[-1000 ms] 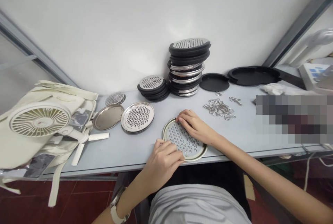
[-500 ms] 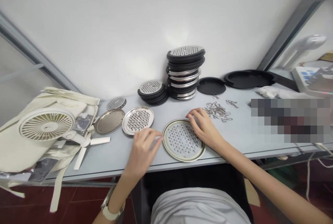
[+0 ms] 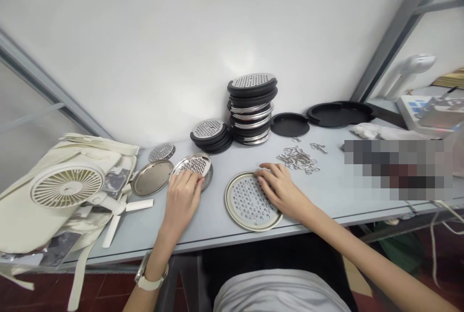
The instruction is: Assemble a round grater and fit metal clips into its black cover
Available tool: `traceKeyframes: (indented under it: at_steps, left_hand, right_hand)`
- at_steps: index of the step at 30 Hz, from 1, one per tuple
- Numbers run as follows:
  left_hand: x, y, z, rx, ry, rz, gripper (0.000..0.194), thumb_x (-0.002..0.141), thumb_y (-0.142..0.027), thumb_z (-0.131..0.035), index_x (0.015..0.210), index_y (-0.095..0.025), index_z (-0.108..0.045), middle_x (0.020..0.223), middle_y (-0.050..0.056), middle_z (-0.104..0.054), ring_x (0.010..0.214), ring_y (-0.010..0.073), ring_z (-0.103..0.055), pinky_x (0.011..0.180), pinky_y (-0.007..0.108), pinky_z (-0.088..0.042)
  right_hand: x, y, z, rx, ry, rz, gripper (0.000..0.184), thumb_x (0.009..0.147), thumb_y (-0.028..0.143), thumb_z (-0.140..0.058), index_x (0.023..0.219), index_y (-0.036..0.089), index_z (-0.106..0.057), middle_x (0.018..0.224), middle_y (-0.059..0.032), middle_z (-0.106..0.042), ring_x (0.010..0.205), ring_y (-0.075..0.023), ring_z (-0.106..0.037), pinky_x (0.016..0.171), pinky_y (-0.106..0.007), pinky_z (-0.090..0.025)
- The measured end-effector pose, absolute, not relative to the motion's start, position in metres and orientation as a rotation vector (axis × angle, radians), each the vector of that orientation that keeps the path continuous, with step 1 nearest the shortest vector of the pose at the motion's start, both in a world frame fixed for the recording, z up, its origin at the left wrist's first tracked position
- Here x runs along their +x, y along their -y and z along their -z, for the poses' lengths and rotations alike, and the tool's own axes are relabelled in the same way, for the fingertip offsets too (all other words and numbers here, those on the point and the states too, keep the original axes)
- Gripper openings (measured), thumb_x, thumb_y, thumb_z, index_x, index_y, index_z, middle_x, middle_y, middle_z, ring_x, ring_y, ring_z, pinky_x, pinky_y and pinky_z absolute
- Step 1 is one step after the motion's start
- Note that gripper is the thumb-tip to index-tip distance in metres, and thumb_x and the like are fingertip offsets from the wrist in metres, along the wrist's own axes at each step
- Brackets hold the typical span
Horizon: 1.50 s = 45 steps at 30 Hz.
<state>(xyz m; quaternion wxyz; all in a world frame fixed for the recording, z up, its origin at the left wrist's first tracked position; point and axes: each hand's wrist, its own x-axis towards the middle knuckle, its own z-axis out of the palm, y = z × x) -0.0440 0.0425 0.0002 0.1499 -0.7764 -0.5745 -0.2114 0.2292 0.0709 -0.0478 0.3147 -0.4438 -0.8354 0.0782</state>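
Tall stack (image 3: 252,116) standing unevenly. Near grater (image 3: 252,201) lying flat in front of stack; your right hand (image 3: 283,190) resting on its right edge, fingers loosely spread. Left grater (image 3: 194,163) sitting front-left of stack, your left hand (image 3: 182,196) covering its near edge; cannot tell grip. Both probably handling light, stiff, slippery: you should be favouring rim (image 3: 228,201), not perforated middle (image 3: 258,205).

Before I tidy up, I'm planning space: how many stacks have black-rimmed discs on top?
2: the tall stack at the back, and the shorter stack just left of it.
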Motion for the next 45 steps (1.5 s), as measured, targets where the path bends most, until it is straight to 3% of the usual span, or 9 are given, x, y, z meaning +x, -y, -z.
traceKeyframes:
  at_steps: [4, 11, 13, 15, 18, 23, 29, 38, 45]
  left_hand:
    - [-0.053, -0.049, -0.017, -1.91, 1.605, 0.841, 0.013, 0.089, -0.027, -0.05, 0.086, -0.017, -0.058, 0.084, 0.006, -0.062, 0.084, 0.0213, -0.053, 0.078, 0.035, -0.036]
    - [-0.028, -0.029, -0.059, -1.99, 1.609, 1.744, 0.009, 0.082, -0.026, -0.061, 0.084, -0.018, -0.061, 0.078, 0.001, -0.058, 0.072, 0.0112, -0.052, 0.07, 0.024, -0.042]
    - [-0.015, -0.028, -0.058, -2.066, 1.718, 2.061, 0.014, 0.081, -0.029, -0.063, 0.088, -0.017, -0.061, 0.079, 0.001, -0.057, 0.072, 0.0101, -0.052, 0.067, 0.022, -0.043]
    - [-0.003, -0.033, -0.051, -2.149, 1.833, 2.382, 0.02, 0.081, -0.034, -0.063, 0.088, -0.015, -0.061, 0.081, 0.002, -0.058, 0.075, 0.0099, -0.053, 0.069, 0.021, -0.044]
    - [0.009, -0.044, -0.031, -2.212, 2.197, 2.59, 0.028, 0.077, -0.038, -0.065, 0.088, -0.013, -0.061, 0.077, 0.001, -0.056, 0.068, 0.0082, -0.052, 0.064, 0.02, -0.044]
    - [0.019, -0.042, 0.007, -2.403, 2.565, 2.311, 0.029, 0.08, -0.038, -0.061, 0.095, -0.014, -0.054, 0.077, 0.001, -0.057, 0.071, 0.0088, -0.056, 0.066, 0.021, -0.044]
    - [0.019, -0.033, 0.035, -2.625, 2.356, 1.902, 0.03, 0.087, -0.036, -0.051, 0.108, -0.019, -0.038, 0.075, -0.002, -0.053, 0.071, 0.0112, -0.058, 0.074, 0.028, -0.048]
    - [0.024, -0.032, 0.041, -2.553, 2.273, 1.517, 0.032, 0.086, -0.041, -0.052, 0.108, -0.019, -0.043, 0.072, -0.002, -0.054, 0.065, 0.0117, -0.054, 0.063, 0.026, -0.043]
    - [0.027, -0.028, 0.04, -2.548, 2.257, 1.387, 0.029, 0.087, -0.041, -0.05, 0.106, -0.02, -0.046, 0.076, -0.001, -0.054, 0.068, 0.0126, -0.054, 0.066, 0.027, -0.042]
  right_hand:
    - [0.229, -0.075, 0.054, -1.263, 2.149, -0.15, 0.03, 0.097, 0.029, -0.033, 0.114, 0.018, -0.055, 0.124, -0.015, -0.05, 0.11, -0.0272, -0.044, 0.096, -0.048, -0.038]
    - [0.229, -0.069, 0.042, -1.147, 2.026, -0.328, 0.029, 0.098, 0.032, -0.031, 0.119, 0.022, -0.049, 0.126, -0.0123, -0.049, 0.117, -0.0253, -0.043, 0.102, -0.048, -0.033]
    - [0.231, -0.065, 0.037, -1.11, 1.954, -0.493, 0.031, 0.098, 0.035, -0.031, 0.124, 0.022, -0.044, 0.117, -0.0112, -0.055, 0.109, -0.0241, -0.051, 0.097, -0.045, -0.039]
    - [0.234, -0.064, 0.034, -1.102, 1.856, -0.695, 0.035, 0.099, 0.038, -0.027, 0.128, 0.023, -0.04, 0.095, -0.0067, -0.062, 0.089, -0.0218, -0.059, 0.084, -0.039, -0.047]
    - [0.239, -0.068, 0.034, -1.101, 1.668, -0.885, 0.038, 0.099, 0.04, -0.022, 0.125, 0.023, -0.045, 0.065, 0.0015, -0.055, 0.064, -0.0185, -0.056, 0.067, -0.033, -0.049]
    - [0.248, -0.077, 0.038, -1.266, 1.509, -0.781, 0.034, 0.093, 0.042, -0.039, 0.115, 0.021, -0.055, 0.061, 0.0025, -0.053, 0.06, -0.0163, -0.052, 0.055, -0.026, -0.042]
    - [0.252, -0.078, 0.038, -1.454, 1.725, -0.735, 0.035, 0.091, 0.039, -0.038, 0.112, 0.02, -0.058, 0.049, 0.0051, -0.05, 0.047, -0.0156, -0.048, 0.049, -0.026, -0.036]
    - [0.248, -0.078, 0.039, -1.639, 1.807, -0.526, 0.028, 0.087, 0.037, -0.04, 0.097, 0.023, -0.062, 0.045, 0.0051, -0.05, 0.045, -0.0162, -0.05, 0.048, -0.025, -0.033]
    - [0.245, -0.076, 0.04, -1.762, 1.856, -0.378, 0.02, 0.082, 0.03, -0.042, 0.092, 0.025, -0.059, 0.049, 0.004, -0.056, 0.049, -0.0176, -0.054, 0.049, -0.024, -0.03]
